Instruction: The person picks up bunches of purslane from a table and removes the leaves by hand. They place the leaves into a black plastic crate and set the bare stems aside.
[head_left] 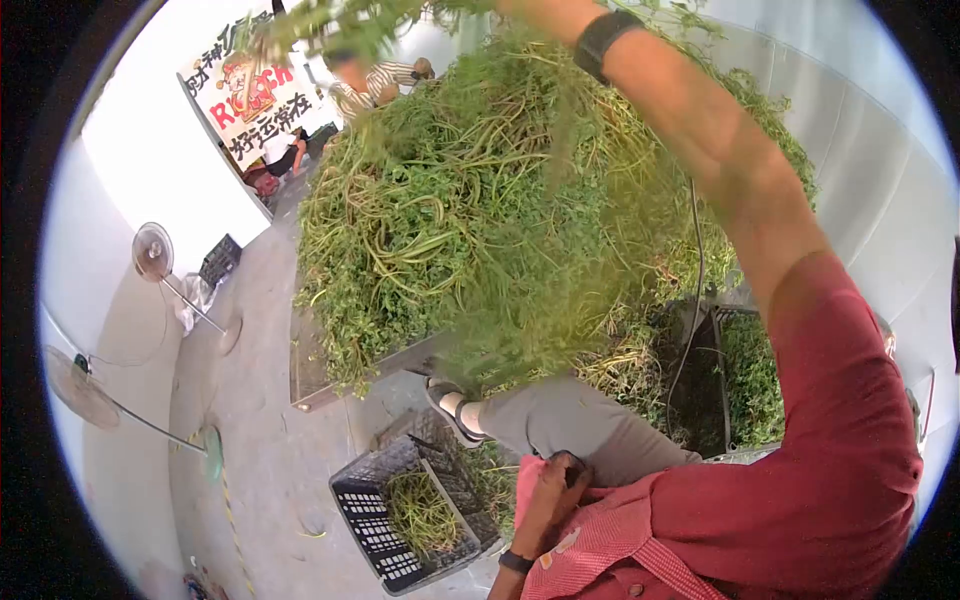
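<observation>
My right arm is raised across the top right, and its hand (545, 12) is cut off by the upper edge, fingers out of sight. Blurred green stems (370, 28) hang beside that hand and smear over the large heap of leafy vines (440, 210). Low in the view, my left hand (550, 495) is closed beside my grey trouser leg, around something dark that I cannot make out, with pink cloth next to it. A black crate (352, 490) with loose green stems (425, 515) inside stands on the floor near my foot.
The heap rests on a low platform (318, 398). At right, a dark crate (722, 375) holds more greenery. Two standing fans (153, 252) and a small black crate (220, 260) are at left. Another person in a striped top (355, 98) is behind the heap, near a doorway banner (245, 92).
</observation>
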